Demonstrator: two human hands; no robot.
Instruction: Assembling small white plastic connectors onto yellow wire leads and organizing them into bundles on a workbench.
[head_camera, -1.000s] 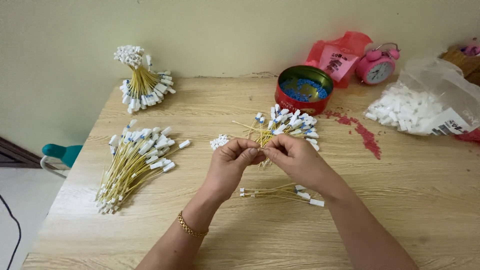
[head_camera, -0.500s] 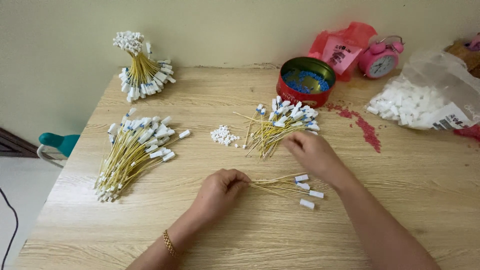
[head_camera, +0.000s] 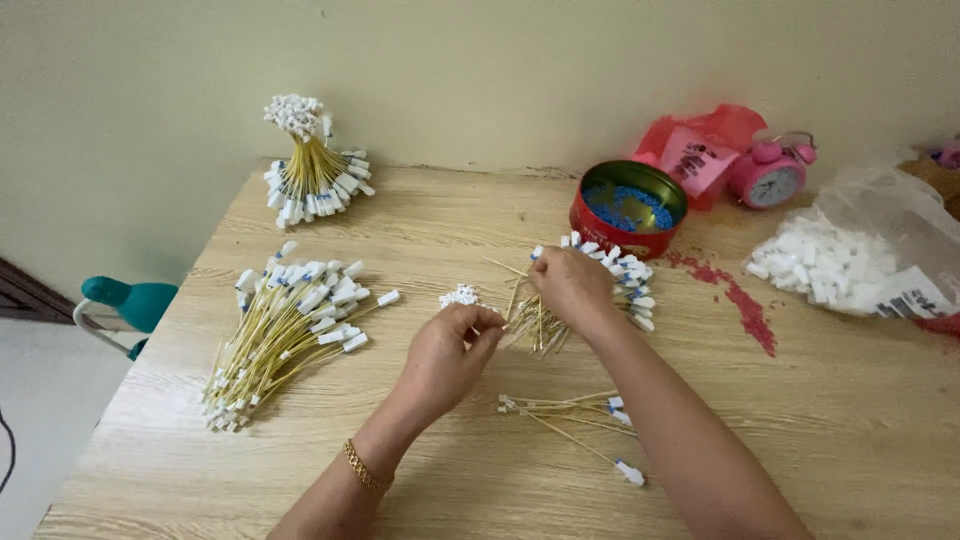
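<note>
Loose pile of thin yellow cables w/ white-blue end plugs (head_camera: 590, 290) sits mid tabletop (head_camera: 860, 440), just near of the red round tin (head_camera: 628, 210). Right hand (head_camera: 570, 285) rests on top of that pile, fingers curled down into the strands; grip looks narrow around some strands but can't tell exactly what it has. Left hand (head_camera: 445, 355) is just left of the pile, fingertips pinched together near the small heap of white caps (head_camera: 460, 296); whether anything sits in the pinch is too small to see. Gold bracelet (head_camera: 365, 470) on left wrist. Near side, btwn the forearms: a few finished cables (head_camera: 570, 420) lying flat, one stretching toward the near-right. Left side: big fanned bundle of the same cables (head_camera: 285, 325). Far left: a tied bundle (head_camera: 310, 165) standing upright against the wall. Far right: pink alarm clock (head_camera: 772, 175), red plastic bag (head_camera: 700, 150) beside it, clear bag of white parts (head_camera: 850, 255). Red stain (head_camera: 740, 305) on wood right of pile. Teal chair (head_camera: 125, 305) off the left edge.
</note>
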